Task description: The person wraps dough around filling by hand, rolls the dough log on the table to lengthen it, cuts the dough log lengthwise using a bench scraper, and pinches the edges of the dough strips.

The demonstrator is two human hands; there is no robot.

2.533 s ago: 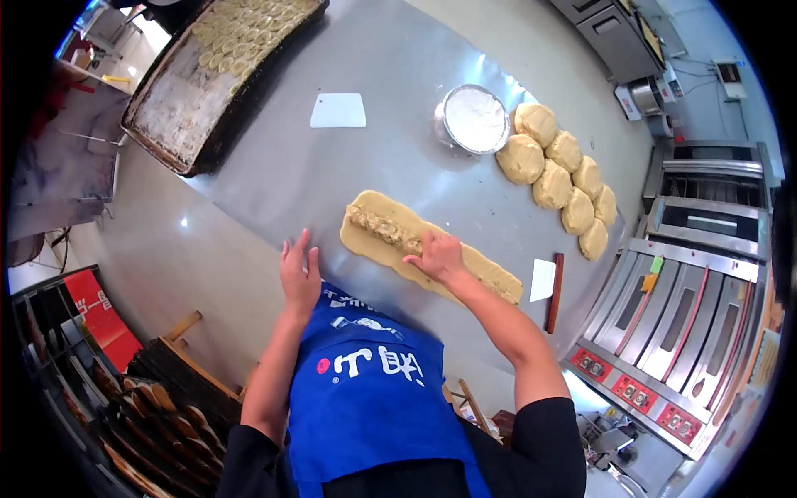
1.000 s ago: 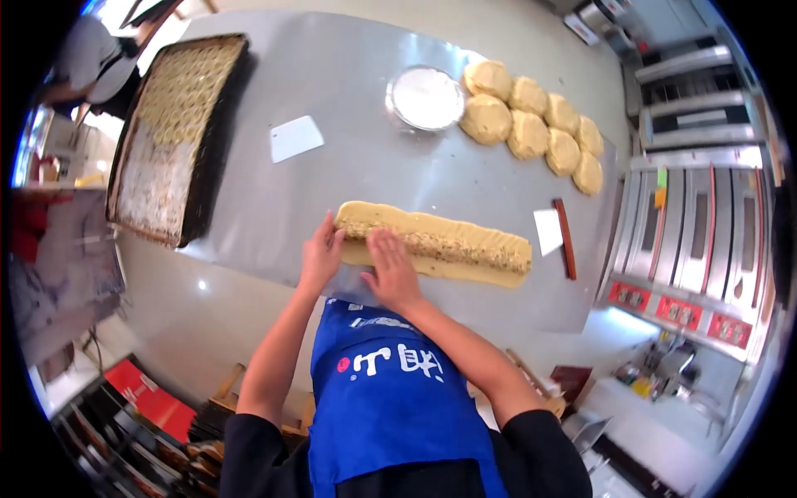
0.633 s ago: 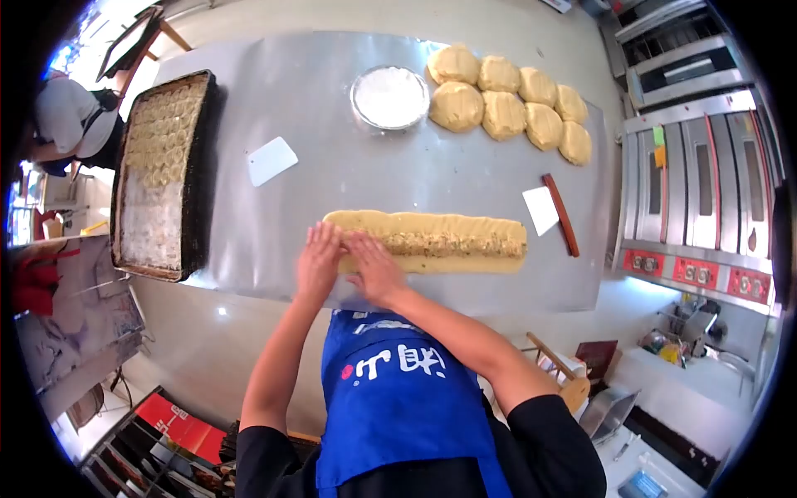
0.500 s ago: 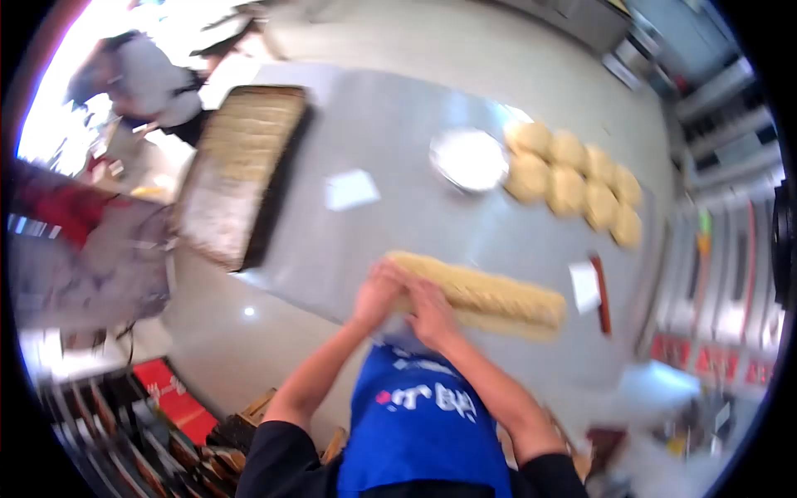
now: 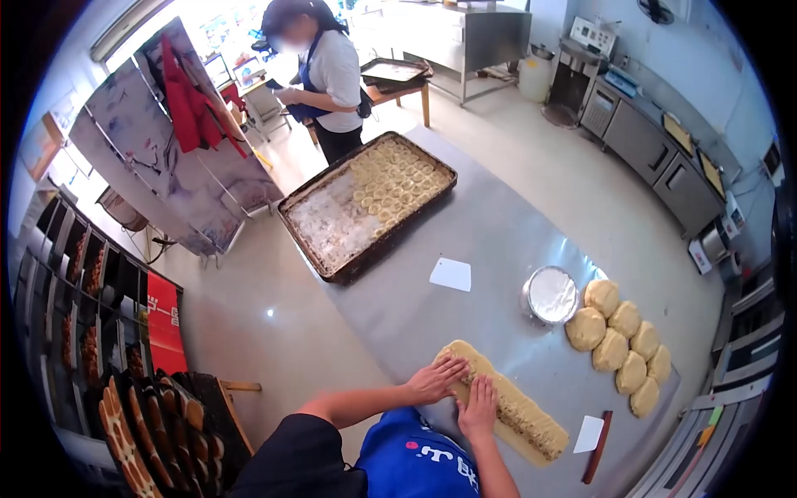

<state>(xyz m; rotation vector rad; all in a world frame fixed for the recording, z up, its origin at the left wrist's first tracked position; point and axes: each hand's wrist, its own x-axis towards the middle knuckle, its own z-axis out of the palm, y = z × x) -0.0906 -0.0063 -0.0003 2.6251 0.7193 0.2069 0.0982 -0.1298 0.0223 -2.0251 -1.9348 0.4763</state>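
Evidently soft and pliable, a long pale-yellow dough strip (image 5: 503,384) lies on the near side of a smooth, dully shining metal table (image 5: 515,241), slanting from the left towards the right. Its outline is a rough rectangle with rounded, slightly wavy edges, and along it runs a crumbly, speckled filling (image 5: 531,423). The left hand (image 5: 437,379) rests flat over the strip's left end, fingers extended and gripping nothing. Just to its right, the right hand (image 5: 479,407) lies across the dough and filling, its fingers also straight and unclenched.

Beyond them, on the far left of the table, sits a large rectangular tray (image 5: 328,224) with a dark, worn rim and a whitish, blotched bottom; small flat rounds (image 5: 398,178) cover its right part in close rows. A thin white card-like piece (image 5: 451,275) lies between tray and dough. Farther right stands a round, shiny bowl (image 5: 526,290) of white powder (image 5: 554,295), near eight plump dough balls (image 5: 610,350) clustered in two rows. A slim reddish-brown stick (image 5: 598,448) lies right of the strip, beside a second white piece (image 5: 589,434). Past the tray stands a person in a white shirt (image 5: 339,75).
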